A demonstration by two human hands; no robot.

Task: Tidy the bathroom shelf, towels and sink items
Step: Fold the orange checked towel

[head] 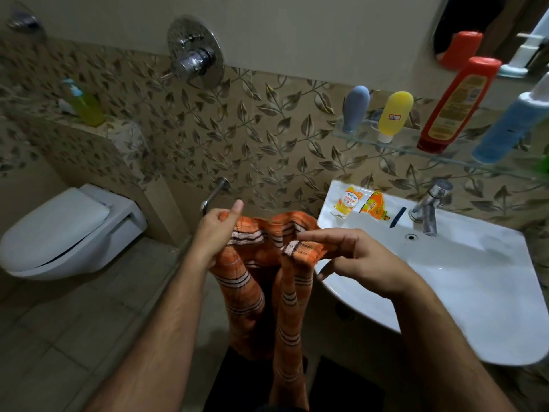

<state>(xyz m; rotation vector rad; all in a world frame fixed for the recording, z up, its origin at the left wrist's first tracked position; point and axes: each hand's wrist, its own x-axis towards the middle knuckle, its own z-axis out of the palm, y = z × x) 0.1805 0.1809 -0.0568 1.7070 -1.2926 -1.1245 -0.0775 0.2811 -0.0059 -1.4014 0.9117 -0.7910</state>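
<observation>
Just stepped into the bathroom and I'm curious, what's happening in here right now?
A person is holding an orange striped towel up by its top edge, left hand gripping one end and right hand pinching the other, with the rest hanging down between the toilet and the sink. Two yellow-orange sachets and a small dark item lie on the sink rim near the tap. Several bottles stand on the glass shelf above.

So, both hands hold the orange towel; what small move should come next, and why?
Probably pull the left hand and right hand apart to stretch the towel edge flat. It sags bunched between them, hanging in twisted folds, so it cannot be folded neatly yet.
</observation>
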